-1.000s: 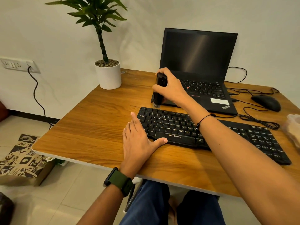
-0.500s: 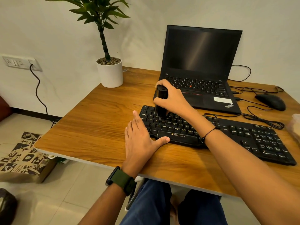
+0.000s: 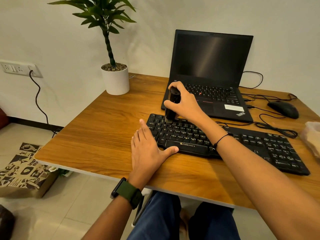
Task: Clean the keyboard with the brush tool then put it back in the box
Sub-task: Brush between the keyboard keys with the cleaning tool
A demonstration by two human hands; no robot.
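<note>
At the far left of the frame a wall socket [image 3: 20,68] with a cable and a patterned bag [image 3: 26,170] on the floor stay out of your way; moving right, the potted plant [image 3: 115,78] sits at the upper left corner of the worktop [image 3: 97,135]. Your left hand [image 3: 149,149] lies flat with straight fingers on the wood, thumb touching the front edge of the keyboard [image 3: 225,144], bracing it just as it did a second ago. Right of that, your right hand [image 3: 186,101] has its grip clamped round the black brush tool [image 3: 172,104], held upright with bristles down on the upper left keys. A second ago the brush hung above the laptop [image 3: 211,75] edge; since then you have brought it down onto the key rows, so the cleaning looks only just begun, with most of the keys to the right likely unswept. The mouse [image 3: 284,110] rests at the far right. No box is in view.
</note>
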